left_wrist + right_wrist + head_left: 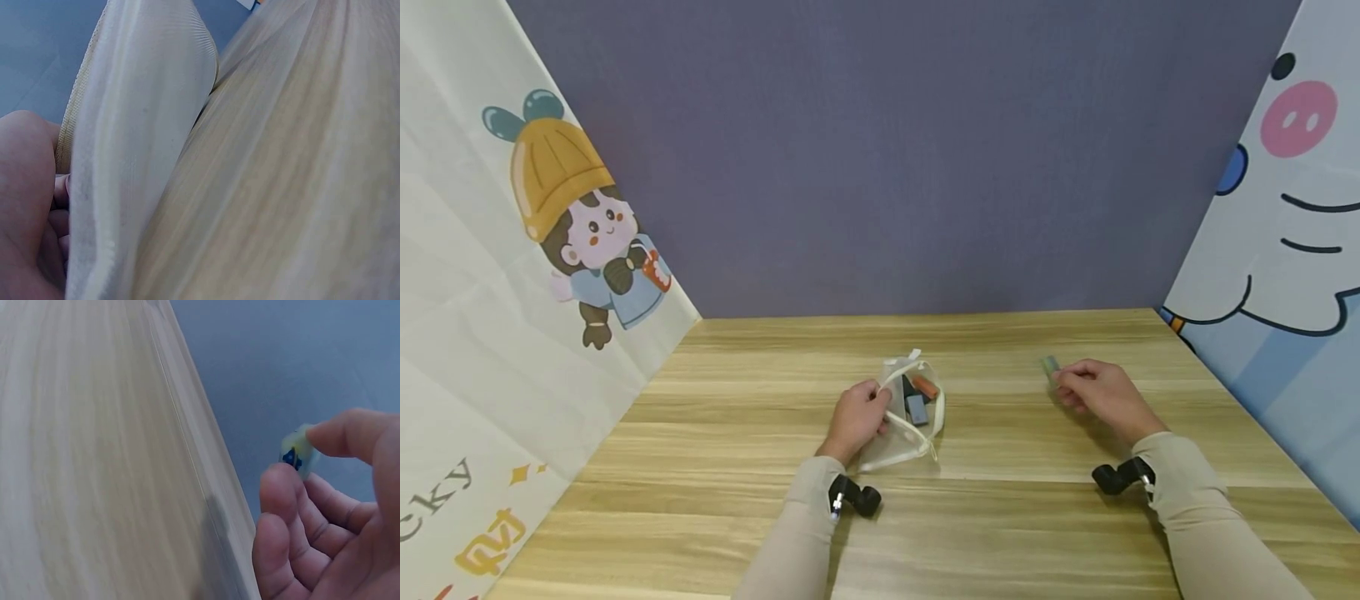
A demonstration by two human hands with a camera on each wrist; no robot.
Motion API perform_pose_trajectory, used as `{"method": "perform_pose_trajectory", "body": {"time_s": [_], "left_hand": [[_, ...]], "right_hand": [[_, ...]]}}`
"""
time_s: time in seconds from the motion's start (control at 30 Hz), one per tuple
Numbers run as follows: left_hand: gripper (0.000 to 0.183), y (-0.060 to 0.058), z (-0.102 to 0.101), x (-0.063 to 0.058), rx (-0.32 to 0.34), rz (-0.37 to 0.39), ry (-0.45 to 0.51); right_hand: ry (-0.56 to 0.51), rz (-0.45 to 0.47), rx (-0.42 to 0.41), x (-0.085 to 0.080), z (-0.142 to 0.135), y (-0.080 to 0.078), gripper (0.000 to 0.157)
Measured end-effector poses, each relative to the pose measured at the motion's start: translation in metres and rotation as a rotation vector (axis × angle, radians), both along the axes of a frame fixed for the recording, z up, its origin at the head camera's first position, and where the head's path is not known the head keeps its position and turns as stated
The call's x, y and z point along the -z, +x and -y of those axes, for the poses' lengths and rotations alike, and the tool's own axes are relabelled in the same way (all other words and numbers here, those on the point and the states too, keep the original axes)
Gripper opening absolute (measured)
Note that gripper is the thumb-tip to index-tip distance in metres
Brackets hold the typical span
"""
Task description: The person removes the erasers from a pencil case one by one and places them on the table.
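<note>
In the head view my left hand point(857, 418) grips the near-left edge of a white translucent zip pouch point(889, 452), whose mouth gapes open. Inside the pouch lie a grey block point(917, 409), an orange-red piece point(926, 387) and something dark, partly covered. The left wrist view has the pouch wall point(147, 119) close up beside the thumb. Off to the right, my right hand point(1105, 397) pinches a small, pale green see-through piece point(1049, 364) between thumb and fingers. A dark blue mark shows on this green piece point(299, 453) in the right wrist view; its kind is unclear.
The wood-grain table point(1000, 517) carries the pouch. A grey-purple panel point(925, 167) stands along its back edge. Printed cloths flank it, with a cartoon child on the left cloth point(460, 250) and a pig-like figure on the right cloth point(1292, 375).
</note>
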State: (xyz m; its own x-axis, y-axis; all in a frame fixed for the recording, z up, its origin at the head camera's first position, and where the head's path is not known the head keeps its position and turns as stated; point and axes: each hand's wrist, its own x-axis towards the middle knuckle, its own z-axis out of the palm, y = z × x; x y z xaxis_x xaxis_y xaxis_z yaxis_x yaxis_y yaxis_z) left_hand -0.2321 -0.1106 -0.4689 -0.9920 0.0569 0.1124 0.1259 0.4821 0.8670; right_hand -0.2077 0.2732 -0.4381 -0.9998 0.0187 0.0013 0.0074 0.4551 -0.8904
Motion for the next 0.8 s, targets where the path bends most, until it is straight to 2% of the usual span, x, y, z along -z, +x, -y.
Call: {"method": "perform_pose_trajectory", "body": {"time_s": [0.27, 0.8], "left_hand": [[0.031, 0.000, 0.001, 0.000, 0.009, -0.006, 0.005], [0.030, 0.003, 0.000, -0.002, 0.011, -0.004, 0.003]], "right_hand": [[0.016, -0.003, 0.037, 0.003, -0.010, 0.000, 0.049], [0.032, 0.072, 0.082, 0.002, -0.022, 0.002, 0.053]]}}
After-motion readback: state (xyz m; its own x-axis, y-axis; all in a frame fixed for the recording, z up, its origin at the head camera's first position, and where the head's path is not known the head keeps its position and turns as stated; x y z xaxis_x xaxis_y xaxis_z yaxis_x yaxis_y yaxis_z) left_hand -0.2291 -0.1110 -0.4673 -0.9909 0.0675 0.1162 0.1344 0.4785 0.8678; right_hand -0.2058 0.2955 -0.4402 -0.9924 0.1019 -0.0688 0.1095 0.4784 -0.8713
